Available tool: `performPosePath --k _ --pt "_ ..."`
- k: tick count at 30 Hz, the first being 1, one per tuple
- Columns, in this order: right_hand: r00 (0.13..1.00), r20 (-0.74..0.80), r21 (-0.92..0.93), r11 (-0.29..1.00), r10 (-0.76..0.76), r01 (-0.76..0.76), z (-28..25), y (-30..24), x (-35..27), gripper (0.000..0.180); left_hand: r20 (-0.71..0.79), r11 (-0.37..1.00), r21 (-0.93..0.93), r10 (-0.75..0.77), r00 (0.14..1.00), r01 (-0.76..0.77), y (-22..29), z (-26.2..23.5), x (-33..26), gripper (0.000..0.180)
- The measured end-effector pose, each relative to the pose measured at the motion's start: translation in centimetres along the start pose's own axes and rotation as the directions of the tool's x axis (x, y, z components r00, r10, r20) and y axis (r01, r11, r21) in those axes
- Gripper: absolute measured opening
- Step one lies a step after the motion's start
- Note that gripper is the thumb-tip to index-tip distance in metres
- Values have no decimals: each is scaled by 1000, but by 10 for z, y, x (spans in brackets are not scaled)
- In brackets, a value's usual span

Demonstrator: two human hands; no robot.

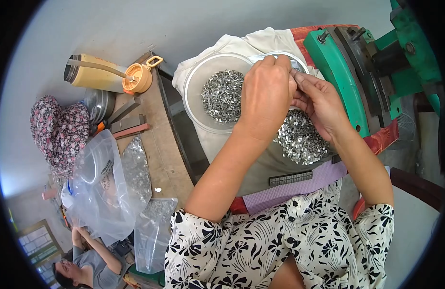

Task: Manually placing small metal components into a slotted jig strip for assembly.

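Observation:
My left hand (pixel 266 89) and my right hand (pixel 324 103) meet fingertip to fingertip over the table. Both are closed in a pinch, and what lies between the fingers is too small and hidden to name. Below them is a heap of small shiny metal pieces (pixel 303 139). Left of my left hand stands a round whitish plastic tub (pixel 196 103), holding many small metal pieces (pixel 222 96). Behind my hands a second round container (pixel 303 65) shows only in part. Nearer my body rests a dark slotted metal bar (pixel 290 178).
A green machine (pixel 335 77) stands close on the right. A purple textured mat strip (pixel 280 193) edges the table before me. On the wooden table (pixel 167 164) at left are a yellow bottle (pixel 99 74), a flowered hat (pixel 58 135) and clear plastic bags (pixel 104 188). Another person (pixel 95 262) sits beyond.

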State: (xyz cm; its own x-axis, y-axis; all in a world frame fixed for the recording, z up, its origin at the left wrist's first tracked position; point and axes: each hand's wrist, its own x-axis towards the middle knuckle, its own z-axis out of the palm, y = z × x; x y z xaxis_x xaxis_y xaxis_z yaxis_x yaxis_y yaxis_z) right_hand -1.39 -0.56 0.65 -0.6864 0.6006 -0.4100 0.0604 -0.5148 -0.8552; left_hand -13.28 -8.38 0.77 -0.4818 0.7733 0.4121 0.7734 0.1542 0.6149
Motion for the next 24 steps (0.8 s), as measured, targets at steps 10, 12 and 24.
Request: performPosePath --k 10,12,24 --pt "984 -18 8 984 -175 176 7 8 4 25 22 957 -229 -175 984 175 7 -12 2 10" --pt "966 11 -76 963 -260 260 7 9 5 23 92 882 -349 -303 948 316 14 -19 5 9" --pt "990 92 206 975 -102 81 1 -4 6 22 225 554 -741 -328 918 380 15 -22 -5 11"
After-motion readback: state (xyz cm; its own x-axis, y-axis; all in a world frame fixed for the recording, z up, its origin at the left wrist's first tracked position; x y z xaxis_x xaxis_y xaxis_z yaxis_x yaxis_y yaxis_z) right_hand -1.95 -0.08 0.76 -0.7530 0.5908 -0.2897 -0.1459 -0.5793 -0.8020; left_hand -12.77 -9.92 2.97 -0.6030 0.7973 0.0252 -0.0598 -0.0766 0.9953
